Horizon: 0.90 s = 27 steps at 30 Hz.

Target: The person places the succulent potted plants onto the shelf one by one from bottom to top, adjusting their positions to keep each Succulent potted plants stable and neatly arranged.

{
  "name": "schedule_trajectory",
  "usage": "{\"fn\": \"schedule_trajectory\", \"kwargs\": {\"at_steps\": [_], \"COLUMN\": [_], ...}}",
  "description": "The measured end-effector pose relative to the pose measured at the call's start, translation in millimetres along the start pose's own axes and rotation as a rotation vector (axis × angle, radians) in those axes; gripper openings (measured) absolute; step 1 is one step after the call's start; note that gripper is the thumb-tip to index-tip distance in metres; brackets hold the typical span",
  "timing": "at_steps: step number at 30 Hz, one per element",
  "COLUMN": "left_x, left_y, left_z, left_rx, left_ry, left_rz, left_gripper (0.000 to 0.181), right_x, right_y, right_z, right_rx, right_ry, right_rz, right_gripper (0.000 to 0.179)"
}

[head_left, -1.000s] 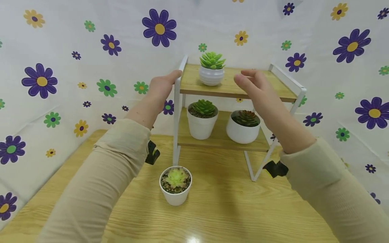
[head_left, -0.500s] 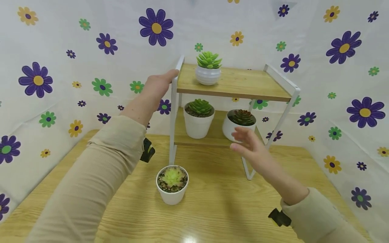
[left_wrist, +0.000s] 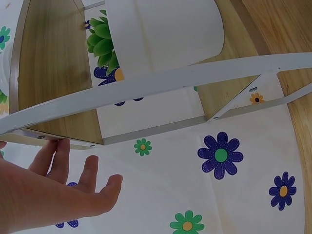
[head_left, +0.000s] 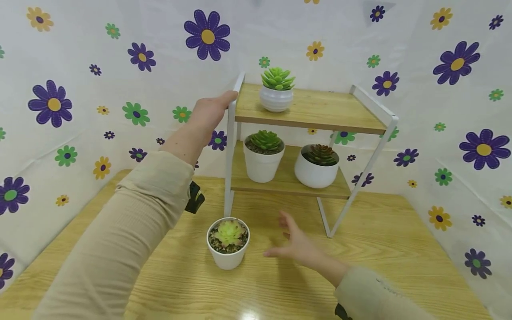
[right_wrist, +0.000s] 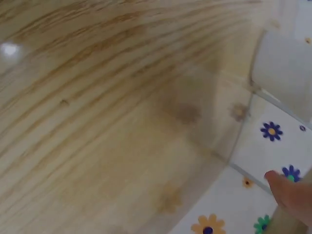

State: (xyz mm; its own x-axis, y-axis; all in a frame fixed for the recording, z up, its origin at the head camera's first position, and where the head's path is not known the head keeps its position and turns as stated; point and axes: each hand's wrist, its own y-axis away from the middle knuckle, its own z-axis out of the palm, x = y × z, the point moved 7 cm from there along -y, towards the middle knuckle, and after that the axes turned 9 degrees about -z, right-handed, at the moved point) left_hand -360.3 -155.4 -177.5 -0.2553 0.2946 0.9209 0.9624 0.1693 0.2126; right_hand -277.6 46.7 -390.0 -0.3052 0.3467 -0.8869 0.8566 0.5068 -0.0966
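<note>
My left hand (head_left: 209,114) holds the upper left corner of a two-tier plant shelf (head_left: 320,106) with a white frame. In the left wrist view, two of its fingers (left_wrist: 59,163) meet the frame below the top board; the others stick out loosely. Low over the table, my right hand (head_left: 298,246) has its thumb and fingers spread, with nothing between them. Just left of it, apart from the fingertips, stands a small white pot with a pale green succulent (head_left: 229,240). Only a fingertip of that hand (right_wrist: 287,192) shows in the right wrist view.
A bright green succulent in a ribbed white pot (head_left: 277,98) sits on the top board. Below it, the lower board bears a green succulent in a tall pot (head_left: 262,164) and a dark reddish one in a round pot (head_left: 317,173). Flowered cloth (head_left: 160,35) hangs behind the wooden table (head_left: 192,284).
My right hand has come down from beside the top board, past the lower board, to near the pot on the table. The left hand stays at the shelf corner.
</note>
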Motion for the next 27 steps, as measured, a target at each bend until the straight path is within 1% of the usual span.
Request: {"fn": "schedule_trajectory", "kwargs": {"at_steps": [2, 5, 8, 11, 14, 16, 20, 24, 27], "left_x": [-0.3, -0.7, -1.3, -1.8, -2.0, -1.8, -2.2, -3.4, -4.9], "left_y": [0.1, 0.4, 0.8, 1.3, 2.2, 2.7, 3.3, 3.2, 2.8], "left_z": [-0.2, -0.1, 0.2, 0.3, 1.0, 1.4, 2.1, 1.3, 0.6], "left_rx": [0.003, 0.006, 0.006, 0.007, 0.006, 0.005, 0.003, 0.008, 0.013], "left_ry": [-0.002, 0.003, 0.014, 0.015, 0.006, 0.001, 0.003, 0.009, 0.013], "left_rz": [0.000, -0.001, -0.003, -0.006, -0.007, -0.004, -0.002, 0.005, 0.005], "left_gripper": [0.066, 0.066, 0.066, 0.065, 0.066, 0.066, 0.065, 0.065, 0.064], "right_x": [5, 8, 9, 10, 11, 10, 10, 10, 10], "right_y": [-5.3, -14.0, -21.9, -28.9, -34.6, -37.8, -42.0, -42.8, -41.1], "right_z": [12, 27, 41, 53, 65, 71, 78, 78, 78], "right_rx": [-0.036, -0.061, -0.069, -0.082, -0.091, -0.084, -0.038, 0.003, 0.009], "right_ry": [0.040, 0.098, 0.097, 0.076, 0.008, -0.043, -0.093, -0.066, -0.061], "right_rz": [0.022, 0.024, 0.000, -0.031, -0.055, -0.077, -0.117, -0.118, -0.111], "right_gripper": [0.109, 0.111, 0.112, 0.114, 0.111, 0.106, 0.100, 0.098, 0.097]}}
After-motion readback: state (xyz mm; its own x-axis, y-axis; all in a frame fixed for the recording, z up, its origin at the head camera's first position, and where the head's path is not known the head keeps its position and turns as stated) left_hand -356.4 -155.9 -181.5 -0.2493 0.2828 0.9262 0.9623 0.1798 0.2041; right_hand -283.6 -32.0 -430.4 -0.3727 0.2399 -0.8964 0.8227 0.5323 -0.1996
